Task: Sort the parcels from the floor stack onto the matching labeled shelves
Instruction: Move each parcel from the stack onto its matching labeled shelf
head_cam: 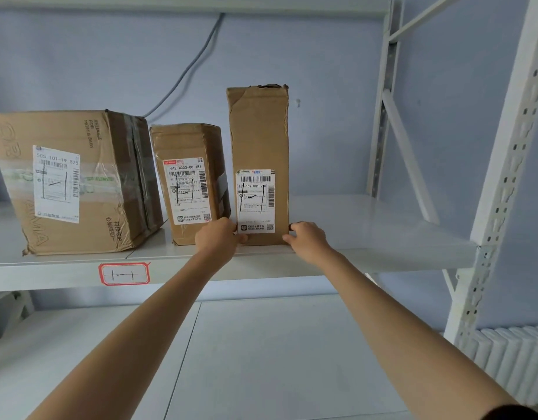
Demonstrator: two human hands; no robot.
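Head view: three parcels (257, 153) shelved, two hands (219, 237) gripping one

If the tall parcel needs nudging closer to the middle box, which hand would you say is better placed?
The right hand, probably. It rests against the tall parcel's outer bottom corner, so it can push toward the middle box. The left hand sits in the gap between them.

A pale blue wall (322, 71) fills the background. A grey cable (188, 66) runs diagonally down that wall from its upper middle (its lower end is hidden). Low against the wall's right side stands a white ribbed radiator (516, 359).
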